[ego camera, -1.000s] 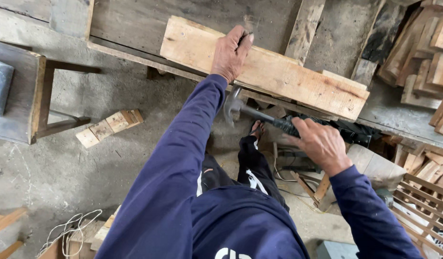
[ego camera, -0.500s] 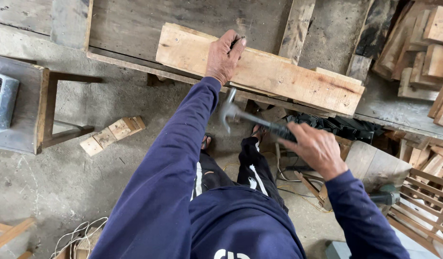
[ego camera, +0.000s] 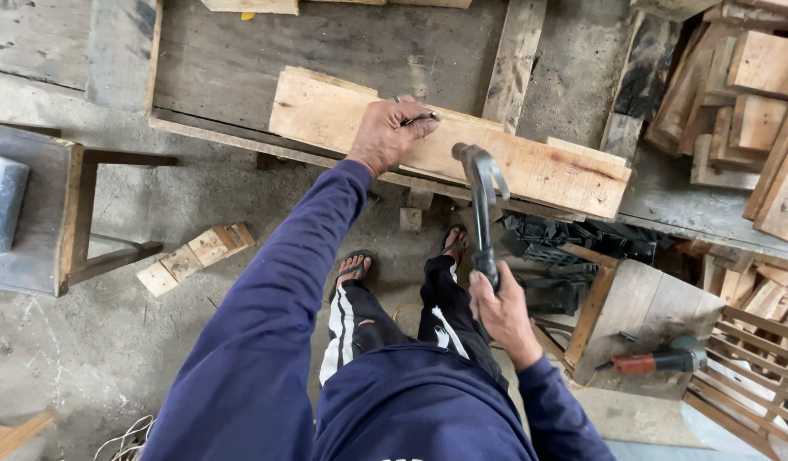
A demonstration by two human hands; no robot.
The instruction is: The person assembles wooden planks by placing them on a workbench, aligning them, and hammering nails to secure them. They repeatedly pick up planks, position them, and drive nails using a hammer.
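Left hand (ego camera: 385, 134) pinches a nail (ego camera: 420, 118) upright on the pale plank (ego camera: 531, 166), which lies across the bench (ego camera: 240, 60) edge. Right hand (ego camera: 501, 312) grips the claw hammer (ego camera: 482, 192) low on its handle, head raised just beside the nail. Judgement: start with light taps, face square to the nail head, fingers low on the shank; clear them once the nail bites.

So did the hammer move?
Yes. The hammer swung up: its head was below the plank's near edge, and now it is raised over the plank, near the left hand.
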